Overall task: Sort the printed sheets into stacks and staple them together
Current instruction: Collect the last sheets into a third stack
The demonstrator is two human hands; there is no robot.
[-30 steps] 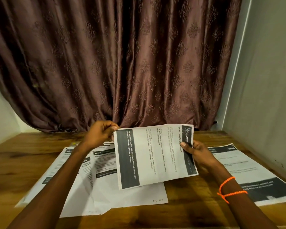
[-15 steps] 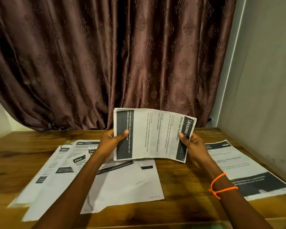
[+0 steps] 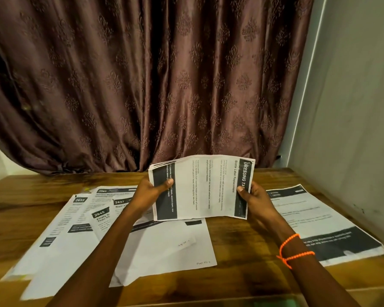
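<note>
My left hand (image 3: 152, 192) and right hand (image 3: 254, 199) each pinch an end of the sheaf (image 3: 201, 188), standing it upright, probably to square edges before stapling.

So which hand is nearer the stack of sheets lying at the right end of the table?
The right hand. It grips the held bundle just left of that stack, while the left hand grips the bundle's far side, above the fanned sheets.

Head view, forward-down, close over table (image 3: 242, 235)
</note>
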